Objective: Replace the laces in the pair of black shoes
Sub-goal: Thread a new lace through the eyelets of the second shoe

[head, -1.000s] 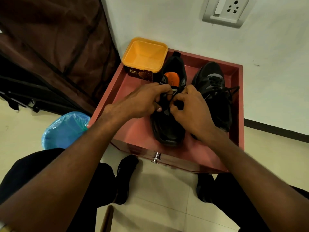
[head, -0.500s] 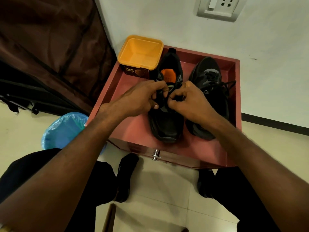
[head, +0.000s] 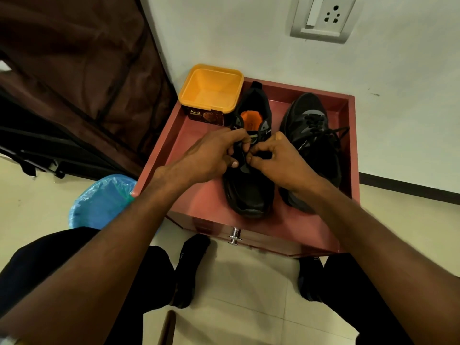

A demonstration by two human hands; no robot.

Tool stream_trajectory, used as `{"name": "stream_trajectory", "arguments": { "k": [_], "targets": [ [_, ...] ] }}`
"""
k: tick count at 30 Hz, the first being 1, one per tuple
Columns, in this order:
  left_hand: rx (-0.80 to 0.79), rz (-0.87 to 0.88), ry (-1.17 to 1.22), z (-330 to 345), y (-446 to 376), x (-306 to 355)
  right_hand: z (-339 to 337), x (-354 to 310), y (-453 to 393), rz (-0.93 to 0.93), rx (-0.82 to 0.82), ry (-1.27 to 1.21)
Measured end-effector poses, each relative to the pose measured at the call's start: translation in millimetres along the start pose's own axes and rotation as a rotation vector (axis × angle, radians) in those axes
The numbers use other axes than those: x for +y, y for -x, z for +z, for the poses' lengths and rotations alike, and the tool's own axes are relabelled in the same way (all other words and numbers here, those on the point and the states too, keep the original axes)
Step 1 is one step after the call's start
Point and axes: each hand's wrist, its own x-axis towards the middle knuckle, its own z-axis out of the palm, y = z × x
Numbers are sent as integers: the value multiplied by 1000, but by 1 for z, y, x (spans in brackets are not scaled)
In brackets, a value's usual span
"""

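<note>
On the reddish-brown wooden drawer cabinet (head: 199, 195), the left-standing black shoe with orange insole (head: 249, 190) is pinched at its lacing, seemingly a dark lace, by the curled left hand (head: 211, 155) and right hand (head: 276, 160).

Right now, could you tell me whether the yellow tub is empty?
Empty, apparently: the yellow tub stands lidless, and only its bare yellow floor shows.
</note>
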Motion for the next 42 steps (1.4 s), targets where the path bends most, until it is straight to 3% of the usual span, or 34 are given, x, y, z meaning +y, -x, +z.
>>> {"name": "stream_trajectory", "arguments": {
  "k": [4,12,19,24,31,42],
  "targets": [
    [28,-2,18,3,0,1,5,1,-3,29,9,12],
    [90,1,5,9,4,-1,4,-6,3,48,92,290],
    [154,-29,36,16,7,4,7,-10,0,68,57,68],
    [151,-41,62,16,9,-4,10,-15,7,59,159,441],
    [201,-48,91,21,11,-6,10,-6,-8,83,37,48],
    [172,-22,57,18,14,-5,-7,-11,-8,37,-132,95]
  ]
}}
